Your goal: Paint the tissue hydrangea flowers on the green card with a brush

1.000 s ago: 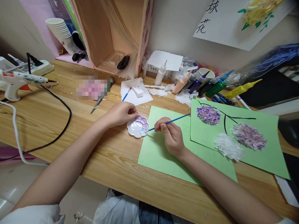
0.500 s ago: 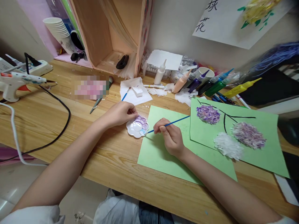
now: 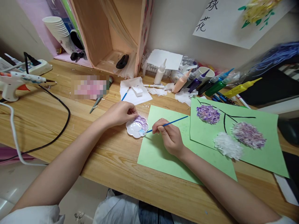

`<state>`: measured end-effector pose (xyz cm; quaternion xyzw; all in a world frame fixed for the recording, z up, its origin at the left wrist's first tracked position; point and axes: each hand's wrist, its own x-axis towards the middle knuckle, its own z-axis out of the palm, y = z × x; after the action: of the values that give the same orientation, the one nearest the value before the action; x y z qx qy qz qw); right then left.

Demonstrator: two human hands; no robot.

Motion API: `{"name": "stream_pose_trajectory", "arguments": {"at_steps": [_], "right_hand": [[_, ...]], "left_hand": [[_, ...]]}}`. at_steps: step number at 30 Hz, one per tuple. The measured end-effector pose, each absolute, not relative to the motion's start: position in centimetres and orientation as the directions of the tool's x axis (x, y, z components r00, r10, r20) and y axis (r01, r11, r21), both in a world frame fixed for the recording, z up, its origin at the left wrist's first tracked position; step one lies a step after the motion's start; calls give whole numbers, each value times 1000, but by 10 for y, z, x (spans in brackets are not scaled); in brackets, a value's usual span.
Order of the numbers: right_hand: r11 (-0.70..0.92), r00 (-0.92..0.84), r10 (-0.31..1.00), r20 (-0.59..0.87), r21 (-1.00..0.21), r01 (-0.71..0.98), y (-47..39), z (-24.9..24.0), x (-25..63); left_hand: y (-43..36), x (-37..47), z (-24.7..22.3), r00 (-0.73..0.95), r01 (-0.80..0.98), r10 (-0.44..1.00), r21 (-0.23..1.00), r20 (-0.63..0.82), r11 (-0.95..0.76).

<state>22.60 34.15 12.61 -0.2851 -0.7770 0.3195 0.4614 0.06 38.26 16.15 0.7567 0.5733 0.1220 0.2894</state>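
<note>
My left hand (image 3: 123, 112) pinches the far rim of a small white flower-shaped paint palette (image 3: 133, 132) lying on the wooden table. Purple and pale blue paint shows in its wells. Between the fingers of my right hand (image 3: 169, 133) is a thin blue paintbrush (image 3: 176, 120), its tip in the blue well at the palette's right side. Under my right hand lies a plain green sheet (image 3: 154, 152). To its right, another green sheet (image 3: 271, 130) carries black branch lines, a purple flower (image 3: 207, 114), a mauve flower (image 3: 249, 135) and a white flower (image 3: 228, 145).
Several paint bottles (image 3: 216, 87) and a white bottle (image 3: 160, 73) stand along the back. White paper (image 3: 146, 99) with another brush lies behind the palette. At left are a glue gun (image 3: 21, 81) and its black cord (image 3: 66, 126). An orange box (image 3: 95, 37) stands behind.
The brush tip has shifted slightly left within the palette's blue well, and my right hand moved a little with it. My left hand stays on the palette.
</note>
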Motion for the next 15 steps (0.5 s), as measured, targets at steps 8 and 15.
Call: {"name": "stream_pose_trajectory", "arguments": {"at_steps": [8,15], "right_hand": [[641,-430,726,536,-753,145,342,125,226],[634,-395,746,536,-754,174,343,123,225]], "left_hand": [[383,0,161,326,780,936,597,-130,-189],[384,0,152,289,594,951,800,-110,-88]]}}
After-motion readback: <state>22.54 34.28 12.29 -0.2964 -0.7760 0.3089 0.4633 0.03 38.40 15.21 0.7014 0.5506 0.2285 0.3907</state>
